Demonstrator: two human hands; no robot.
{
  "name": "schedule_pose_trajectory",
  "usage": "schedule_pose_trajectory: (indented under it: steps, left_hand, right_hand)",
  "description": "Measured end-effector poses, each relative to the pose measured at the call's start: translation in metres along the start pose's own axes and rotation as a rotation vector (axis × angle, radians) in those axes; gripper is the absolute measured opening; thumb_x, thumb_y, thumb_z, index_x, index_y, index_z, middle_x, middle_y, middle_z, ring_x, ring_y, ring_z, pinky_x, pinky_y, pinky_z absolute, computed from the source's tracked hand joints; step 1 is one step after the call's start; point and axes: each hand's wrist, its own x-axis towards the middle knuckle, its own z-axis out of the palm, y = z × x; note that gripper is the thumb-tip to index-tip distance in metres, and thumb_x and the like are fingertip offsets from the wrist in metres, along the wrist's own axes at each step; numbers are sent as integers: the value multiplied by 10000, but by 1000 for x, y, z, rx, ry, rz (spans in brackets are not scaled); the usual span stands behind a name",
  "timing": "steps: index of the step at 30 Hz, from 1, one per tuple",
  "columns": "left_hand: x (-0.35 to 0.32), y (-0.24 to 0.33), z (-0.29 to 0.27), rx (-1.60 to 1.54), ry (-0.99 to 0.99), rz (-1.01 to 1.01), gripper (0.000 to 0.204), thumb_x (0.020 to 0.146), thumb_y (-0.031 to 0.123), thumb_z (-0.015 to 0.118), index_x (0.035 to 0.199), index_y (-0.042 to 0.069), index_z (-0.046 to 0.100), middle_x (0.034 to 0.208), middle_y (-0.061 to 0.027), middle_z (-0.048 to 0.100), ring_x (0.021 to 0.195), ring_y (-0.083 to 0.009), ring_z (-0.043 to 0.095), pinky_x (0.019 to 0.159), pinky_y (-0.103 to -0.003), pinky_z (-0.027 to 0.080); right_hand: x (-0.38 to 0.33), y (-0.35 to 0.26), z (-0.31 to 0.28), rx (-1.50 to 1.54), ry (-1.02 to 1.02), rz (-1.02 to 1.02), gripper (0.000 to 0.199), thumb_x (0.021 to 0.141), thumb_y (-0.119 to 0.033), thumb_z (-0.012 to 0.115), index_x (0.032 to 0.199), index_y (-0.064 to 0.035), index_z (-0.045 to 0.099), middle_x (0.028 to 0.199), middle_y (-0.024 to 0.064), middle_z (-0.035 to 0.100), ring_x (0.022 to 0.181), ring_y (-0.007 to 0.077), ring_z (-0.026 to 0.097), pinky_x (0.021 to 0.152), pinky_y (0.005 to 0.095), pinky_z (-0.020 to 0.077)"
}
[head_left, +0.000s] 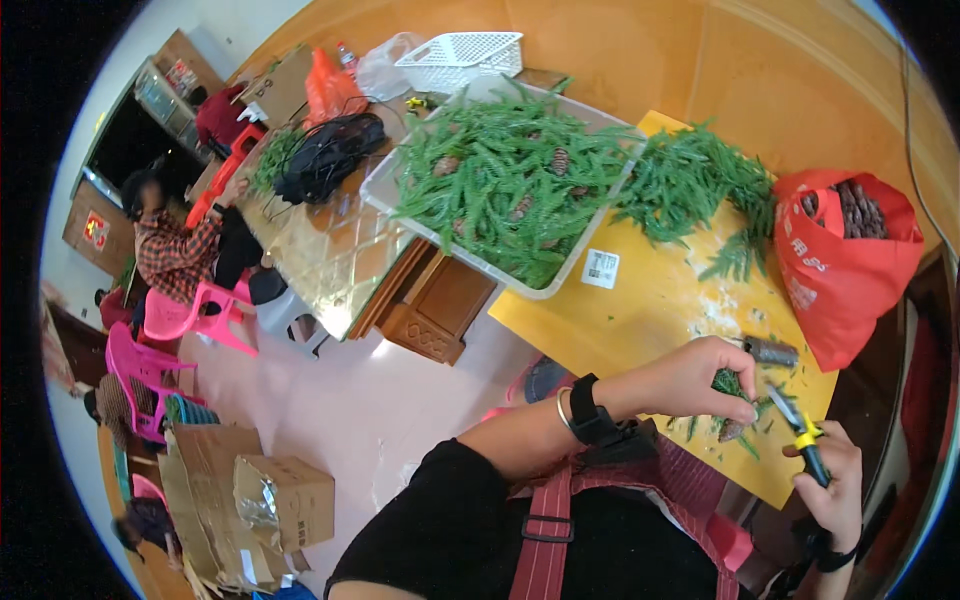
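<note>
The left hand is curled closed over a small bundle of green artificial pine sprigs with a pine cone at its lower end, holding it just above the yellow bench near the near edge. The right hand is wrapped around the yellow-and-black handles of a pair of pliers, whose metal tip points up and left toward the bundle, just beside the pine cone; whether the tip touches it cannot be told. A dark spool of wire lies on the bench just beyond the left hand's fingers, with loose green needles scattered around it. To the right of it, at the bench's edge, stands a red plastic bag open at the top and full of brown pine cones. A loose heap of green sprigs lies on the far part of the bench, next to a large clear plastic tray heaped with more sprigs and a few cones, which bridges onto a neighbouring reflective table. Farther off on that table are a tangle of black cord, an orange bag and a white basket. Another person in a plaid shirt sits at the far left by pink plastic chairs, and cardboard boxes rest on the floor.
</note>
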Motion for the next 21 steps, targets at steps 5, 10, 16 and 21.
schedule_pose_trajectory:
  steps: [5,10,16,21]
  left_hand:
    - [-12,47,-23,45,56,-58,125,766,91,650,827,19,567,718,-45,612,616,-111,583,561,-229,459]
    - [-25,134,-71,252,286,62,68,838,17,550,904,0,554,786,-53,608,708,-121,596,661,-248,480]
    - [-50,182,-141,430,638,260,120,819,97,620,917,27,619,855,3,609,788,-69,555,745,-206,439]
    - [-52,203,-179,770,845,379,151,779,111,663,898,26,626,864,-41,613,809,-117,561,743,-232,439]
  right_hand:
    - [-13,-3,-5,305,268,232,368,672,-320,581,778,29,629,733,63,536,692,151,462,610,274,340]
    - [-38,15,-3,344,387,368,457,718,-401,566,812,42,623,892,69,527,697,107,406,615,253,294]
    - [-53,28,0,334,401,358,466,770,-412,562,824,48,614,906,106,551,863,185,494,775,324,364]
    - [-55,33,1,410,335,340,324,813,-293,547,857,25,595,922,100,574,948,190,498,876,334,354]
